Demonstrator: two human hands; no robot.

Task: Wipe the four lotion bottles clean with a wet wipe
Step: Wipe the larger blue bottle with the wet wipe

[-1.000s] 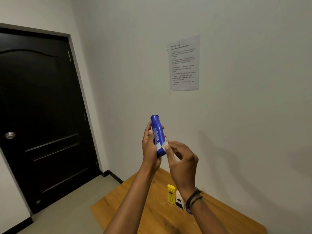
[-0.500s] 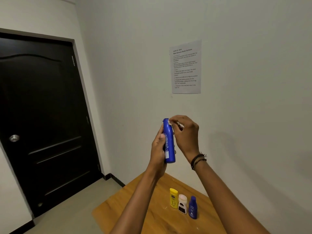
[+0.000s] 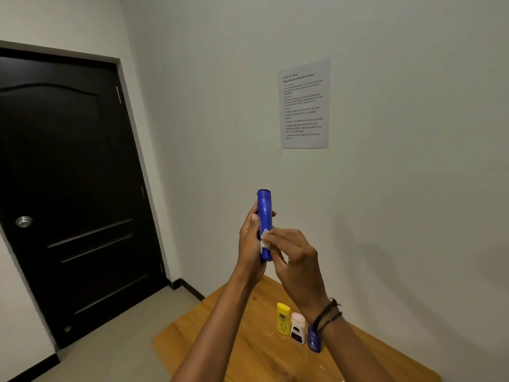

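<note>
Now left fingers grip one blue bottle; right fingers pinch wipe, probably; three bottles on table.

blue bottle: glossy plastic | table: wood grain | door: dark gloss

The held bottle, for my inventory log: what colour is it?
The bottle is blue, seen best in the head view.
</note>
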